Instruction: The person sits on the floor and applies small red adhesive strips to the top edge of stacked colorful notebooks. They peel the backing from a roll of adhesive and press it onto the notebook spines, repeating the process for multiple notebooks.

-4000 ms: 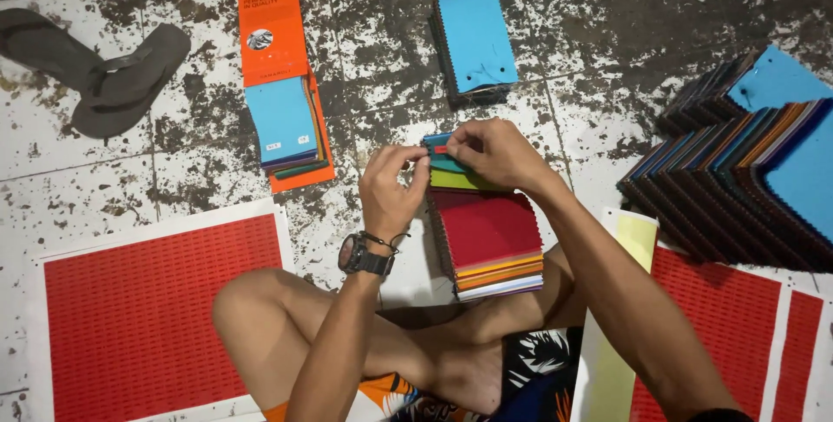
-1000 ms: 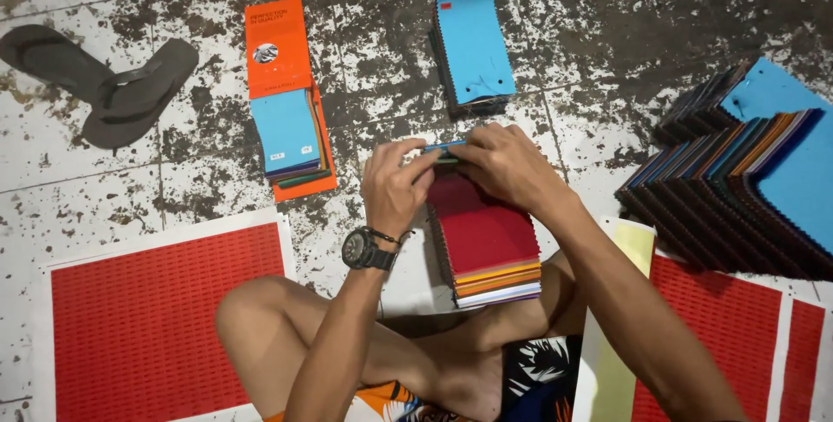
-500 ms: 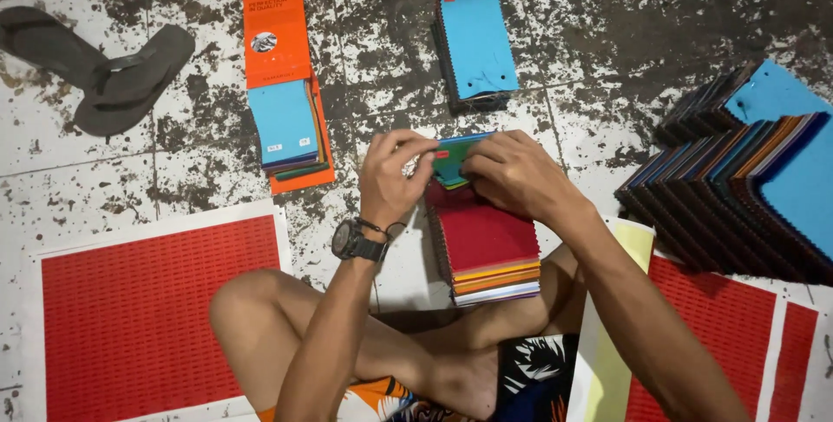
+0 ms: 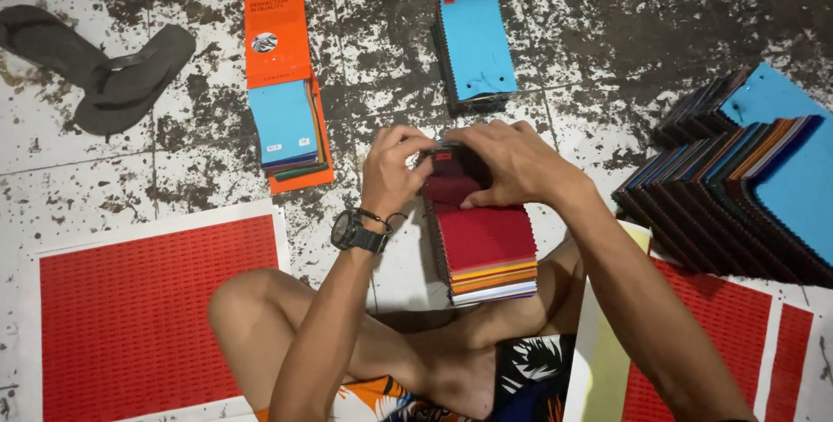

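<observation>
A stack of fabric swatches (image 4: 486, 248) lies on the stained tile floor (image 4: 607, 23) just in front of the seated person's crossed legs. Its top sheet is deep red with a fine woven texture, and below it the near edge shows thin layers of yellow, orange, red and white. The far end of the stack is dark and partly hidden under the hands.

The left hand (image 4: 392, 169), with a black watch (image 4: 354, 231) at the wrist, curls over the stack's far left corner, fingers pinched on the top edge. The right hand (image 4: 512, 162) arches over the far right corner, its thumb pressing down on the red sheet and its fingers closed around the same top edge. Both forearms reach forward from the body and meet over the stack.

To the left, an orange card with blue swatches (image 4: 286, 101) lies near but apart. A blue-topped swatch pile (image 4: 475, 45) sits just beyond the hands. At the right, a fanned row of dark and blue swatches (image 4: 737, 188) stands well apart. Red printed sheets (image 4: 147, 300) flank the legs, and a pair of grey sandals (image 4: 104, 62) lies at far left. Bare floor shows between these.
</observation>
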